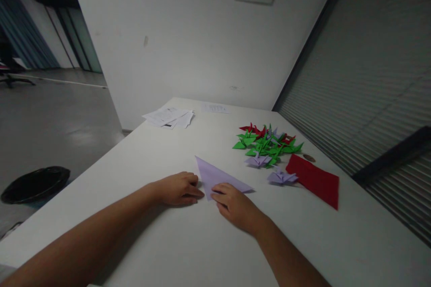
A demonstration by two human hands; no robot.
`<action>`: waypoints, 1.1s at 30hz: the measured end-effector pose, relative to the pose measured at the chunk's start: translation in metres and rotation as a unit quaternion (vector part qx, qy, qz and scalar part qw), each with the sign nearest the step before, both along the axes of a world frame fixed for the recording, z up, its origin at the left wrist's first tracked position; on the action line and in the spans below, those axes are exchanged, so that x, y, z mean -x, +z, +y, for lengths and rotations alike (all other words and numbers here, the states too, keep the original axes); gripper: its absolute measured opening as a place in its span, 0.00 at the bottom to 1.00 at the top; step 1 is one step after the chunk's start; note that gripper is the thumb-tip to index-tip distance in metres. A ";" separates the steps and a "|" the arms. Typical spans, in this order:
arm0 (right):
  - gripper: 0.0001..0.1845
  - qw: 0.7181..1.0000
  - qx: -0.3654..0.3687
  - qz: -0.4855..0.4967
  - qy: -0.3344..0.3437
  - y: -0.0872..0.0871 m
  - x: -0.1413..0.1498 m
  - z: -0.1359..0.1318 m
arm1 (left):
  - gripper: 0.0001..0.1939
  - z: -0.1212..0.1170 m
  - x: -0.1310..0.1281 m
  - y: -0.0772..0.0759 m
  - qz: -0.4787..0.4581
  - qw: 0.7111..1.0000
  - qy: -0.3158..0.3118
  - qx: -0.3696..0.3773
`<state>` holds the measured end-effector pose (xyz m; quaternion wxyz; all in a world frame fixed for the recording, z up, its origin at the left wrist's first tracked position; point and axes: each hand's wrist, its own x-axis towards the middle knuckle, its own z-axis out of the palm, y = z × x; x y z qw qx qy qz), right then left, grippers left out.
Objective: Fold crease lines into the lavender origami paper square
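Observation:
A sheet of lilac origami paper (218, 176), folded into a triangle, lies on the white table in front of me. My right hand (235, 206) rests on its lower part, with bent fingers holding it against the table. Close by the paper's left edge is my left hand (180, 189), its fingers curled inward and its fingertips down near the table. Nothing shows between those fingers, and I cannot tell whether they touch the paper. The paper's lower right part is partly hidden under my right hand.
Green paper cranes (266, 145) lie heaped at the right with red and lilac ones. Nearer are a lilac crane (282, 176) and red paper (316, 179). Printed sheets (168, 116) lie at the far left. A lined bin (35, 184) stands on the floor; blinds (363, 76) border the right side.

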<state>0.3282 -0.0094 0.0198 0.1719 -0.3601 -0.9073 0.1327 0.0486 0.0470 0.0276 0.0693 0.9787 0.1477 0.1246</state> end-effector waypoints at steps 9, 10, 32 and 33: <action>0.23 1.000 0.009 -0.020 -0.002 -0.001 -0.001 0.000 | 0.19 0.001 0.000 -0.002 0.016 1.000 0.004 0.008; 0.23 1.000 0.011 -0.021 -0.003 0.000 -0.001 0.000 | 0.19 0.001 0.000 -0.002 0.016 1.000 0.004 0.008; 0.21 1.000 0.006 -0.014 -0.008 -0.003 -0.001 -0.001 | 0.19 0.001 -0.001 -0.003 0.008 1.000 0.017 0.018; 0.21 1.000 0.005 -0.015 -0.009 -0.003 -0.001 -0.001 | 0.19 0.001 -0.001 -0.002 0.009 1.000 0.016 0.018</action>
